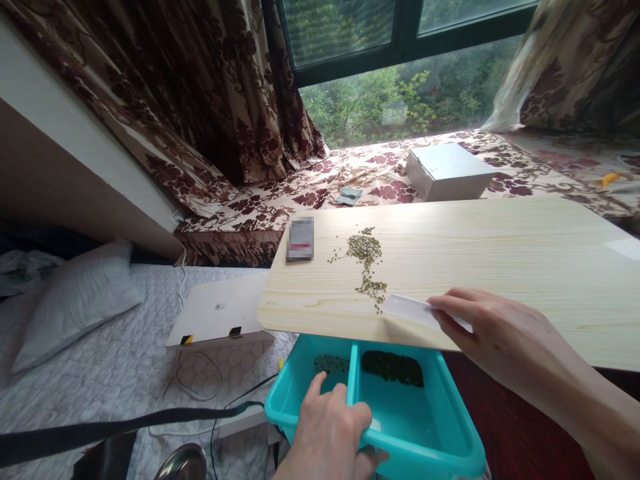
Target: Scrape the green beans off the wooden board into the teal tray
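Note:
In my right hand is a flat white plastic strip, pinched between thumb and fingers. Its far end lies at the tabletop, beside a scatter of small green beans. The beans spread in a loose trail over the pale wooden table. Below the table's near edge sits a turquoise two-compartment bin. My left hand grips it where the divider meets the front rim. Dark green beans lie in its right compartment, and a thinner layer of small pieces in the left one.
A small blurred packet lies at the table's left end. Behind the table, a light box and a folded cloth rest on the flowered window ledge. On the bed at left are a white box, cables and a pillow.

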{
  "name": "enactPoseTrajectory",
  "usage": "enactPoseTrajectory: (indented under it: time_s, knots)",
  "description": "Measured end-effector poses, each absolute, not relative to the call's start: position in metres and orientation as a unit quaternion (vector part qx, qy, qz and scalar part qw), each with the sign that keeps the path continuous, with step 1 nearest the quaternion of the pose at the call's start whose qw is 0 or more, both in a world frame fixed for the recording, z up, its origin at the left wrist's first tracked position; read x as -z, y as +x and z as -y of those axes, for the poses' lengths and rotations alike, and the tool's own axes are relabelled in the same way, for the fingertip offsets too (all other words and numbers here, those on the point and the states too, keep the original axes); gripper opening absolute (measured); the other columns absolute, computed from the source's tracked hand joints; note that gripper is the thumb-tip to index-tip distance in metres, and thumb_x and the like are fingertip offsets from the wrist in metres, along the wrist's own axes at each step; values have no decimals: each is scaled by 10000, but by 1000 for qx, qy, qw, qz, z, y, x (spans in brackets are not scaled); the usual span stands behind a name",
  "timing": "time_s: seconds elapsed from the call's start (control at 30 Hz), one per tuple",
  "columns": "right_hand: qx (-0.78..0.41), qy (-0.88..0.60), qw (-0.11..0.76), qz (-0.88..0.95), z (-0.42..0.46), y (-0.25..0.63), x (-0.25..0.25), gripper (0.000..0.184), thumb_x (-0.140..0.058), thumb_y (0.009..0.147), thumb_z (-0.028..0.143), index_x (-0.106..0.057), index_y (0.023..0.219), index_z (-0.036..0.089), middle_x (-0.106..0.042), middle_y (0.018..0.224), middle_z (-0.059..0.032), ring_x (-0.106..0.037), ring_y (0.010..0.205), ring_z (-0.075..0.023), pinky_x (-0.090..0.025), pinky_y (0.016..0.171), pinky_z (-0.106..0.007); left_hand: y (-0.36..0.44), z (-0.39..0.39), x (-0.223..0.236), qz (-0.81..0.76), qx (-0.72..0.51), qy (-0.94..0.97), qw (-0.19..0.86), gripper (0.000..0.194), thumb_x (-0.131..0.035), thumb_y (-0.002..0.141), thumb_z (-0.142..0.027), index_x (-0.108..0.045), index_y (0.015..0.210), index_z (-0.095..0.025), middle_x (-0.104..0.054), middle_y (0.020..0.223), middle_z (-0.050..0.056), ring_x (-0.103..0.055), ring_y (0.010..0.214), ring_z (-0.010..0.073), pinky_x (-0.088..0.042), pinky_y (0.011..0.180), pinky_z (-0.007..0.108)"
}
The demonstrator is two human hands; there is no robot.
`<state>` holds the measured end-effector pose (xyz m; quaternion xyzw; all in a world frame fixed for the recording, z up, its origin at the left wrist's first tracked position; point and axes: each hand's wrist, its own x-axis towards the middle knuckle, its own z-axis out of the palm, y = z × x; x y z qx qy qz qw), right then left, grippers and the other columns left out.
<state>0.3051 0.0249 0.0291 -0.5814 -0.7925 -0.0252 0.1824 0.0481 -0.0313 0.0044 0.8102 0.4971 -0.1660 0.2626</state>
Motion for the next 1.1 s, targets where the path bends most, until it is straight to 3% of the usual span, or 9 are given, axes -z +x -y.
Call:
enactPoseTrajectory:
  time_s: [0.37,1.1]
  knots:
    - [7,-578,141,804,-35,299,-35,285,-498,939,254,-765,841,257,-758,805,-39,-687,636,-187,-382,502,-263,45,33,1,-499,149,817,247,283,-833,828,-494,-775,913,-230,-741,927,68,-713,954,276,-367,1148,571]
    - [-9,-550,162,819,-29,298,-36,292,-490,938,241,-772,864,255,-753,785,-44,-674,607,-172,-389,486,-262,45,29,-7,-513,154,801,269,277,-813,859,-476,-773,941,-215,-737,971,88,-697,1009,274,-315,1190,521]
